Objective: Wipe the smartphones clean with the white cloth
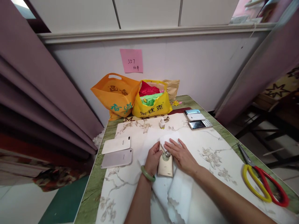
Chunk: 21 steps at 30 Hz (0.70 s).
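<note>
A gold smartphone (165, 169) lies face down on a white cloth (179, 189) at the near middle of the table, a round ring holder on its back. My left hand (153, 158), with a green bangle at the wrist, grips the phone's left edge, thumb on the back and fingers curled. Across the phone's upper right, my right hand (181, 155) lies palm down with fingers stretched out, pressing a folded part of the cloth. That fold covers the phone's top end. A small white bottle (162, 123) stands beyond both hands.
Left of the hands lie a white phone (116, 145) and a grey phone (116, 159). Several phones, including a keypad phone (200, 124), sit at the right. Large scissors (257, 174) rest near the right edge. An orange bag (119, 99) and a stuffed yellow bag (153, 107) stand behind.
</note>
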Each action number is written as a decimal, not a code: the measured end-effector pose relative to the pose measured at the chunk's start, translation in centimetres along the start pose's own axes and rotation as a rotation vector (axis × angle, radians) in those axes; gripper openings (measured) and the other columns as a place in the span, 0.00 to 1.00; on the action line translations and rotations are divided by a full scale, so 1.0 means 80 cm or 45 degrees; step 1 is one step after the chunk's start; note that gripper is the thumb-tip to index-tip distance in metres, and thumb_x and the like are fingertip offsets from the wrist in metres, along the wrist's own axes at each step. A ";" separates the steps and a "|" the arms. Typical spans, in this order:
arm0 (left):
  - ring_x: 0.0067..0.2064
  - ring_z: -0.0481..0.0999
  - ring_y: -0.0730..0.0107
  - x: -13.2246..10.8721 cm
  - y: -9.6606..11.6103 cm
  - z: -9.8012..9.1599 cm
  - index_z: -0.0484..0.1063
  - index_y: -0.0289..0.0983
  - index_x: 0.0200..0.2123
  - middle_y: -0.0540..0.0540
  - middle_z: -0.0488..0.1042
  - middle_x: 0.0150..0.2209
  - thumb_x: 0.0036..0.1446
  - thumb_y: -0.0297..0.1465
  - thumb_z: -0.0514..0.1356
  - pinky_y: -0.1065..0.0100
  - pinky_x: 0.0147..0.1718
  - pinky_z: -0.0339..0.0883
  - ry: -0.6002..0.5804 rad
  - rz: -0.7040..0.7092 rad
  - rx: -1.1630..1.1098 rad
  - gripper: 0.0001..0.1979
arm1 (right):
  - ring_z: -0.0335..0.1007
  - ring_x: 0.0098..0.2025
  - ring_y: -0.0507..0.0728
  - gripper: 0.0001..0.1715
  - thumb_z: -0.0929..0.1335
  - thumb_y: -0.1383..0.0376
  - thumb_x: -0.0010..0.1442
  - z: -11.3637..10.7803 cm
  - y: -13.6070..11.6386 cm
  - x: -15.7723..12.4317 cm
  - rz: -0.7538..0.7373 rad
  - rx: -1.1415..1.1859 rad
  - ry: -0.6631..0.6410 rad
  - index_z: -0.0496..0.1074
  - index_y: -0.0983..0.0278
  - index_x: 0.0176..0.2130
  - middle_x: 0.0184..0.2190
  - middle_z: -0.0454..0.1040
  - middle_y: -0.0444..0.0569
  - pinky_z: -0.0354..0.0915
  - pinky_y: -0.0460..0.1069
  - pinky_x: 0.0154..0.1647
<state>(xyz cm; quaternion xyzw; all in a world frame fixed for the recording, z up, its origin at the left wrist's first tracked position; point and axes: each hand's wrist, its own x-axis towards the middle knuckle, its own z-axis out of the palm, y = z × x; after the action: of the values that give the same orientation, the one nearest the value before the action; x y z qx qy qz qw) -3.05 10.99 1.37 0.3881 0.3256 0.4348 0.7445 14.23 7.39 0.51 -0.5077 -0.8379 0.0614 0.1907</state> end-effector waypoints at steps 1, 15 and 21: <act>0.46 0.77 0.62 0.000 0.000 0.000 0.75 0.36 0.46 0.42 0.78 0.47 0.47 0.26 0.63 0.65 0.47 0.67 -0.010 0.001 -0.009 0.19 | 0.46 0.69 0.59 0.39 0.58 0.74 0.60 -0.001 0.002 0.005 -0.010 0.019 -0.035 0.50 0.54 0.68 0.65 0.58 0.45 0.43 0.63 0.67; 0.32 0.75 0.70 0.000 -0.001 -0.002 0.76 0.35 0.41 0.47 0.79 0.33 0.42 0.23 0.61 0.69 0.37 0.66 0.095 -0.097 -0.098 0.18 | 0.43 0.70 0.61 0.40 0.60 0.71 0.59 -0.012 0.011 -0.031 -0.074 -0.037 -0.073 0.49 0.54 0.68 0.66 0.55 0.44 0.35 0.67 0.67; 0.24 0.67 0.76 -0.007 -0.002 0.002 0.71 0.35 0.24 0.54 0.72 0.21 0.41 0.21 0.58 0.73 0.26 0.61 0.177 -0.067 0.054 0.06 | 0.38 0.70 0.60 0.50 0.61 0.73 0.51 -0.010 0.001 0.011 -0.202 -0.030 -0.145 0.43 0.57 0.69 0.69 0.47 0.43 0.32 0.65 0.68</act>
<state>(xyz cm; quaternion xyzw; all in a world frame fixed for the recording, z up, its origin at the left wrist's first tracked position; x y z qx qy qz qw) -3.10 10.42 1.41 0.3641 0.3958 0.4339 0.7229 14.26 8.11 1.46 -0.4376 -0.8856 0.0651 0.1413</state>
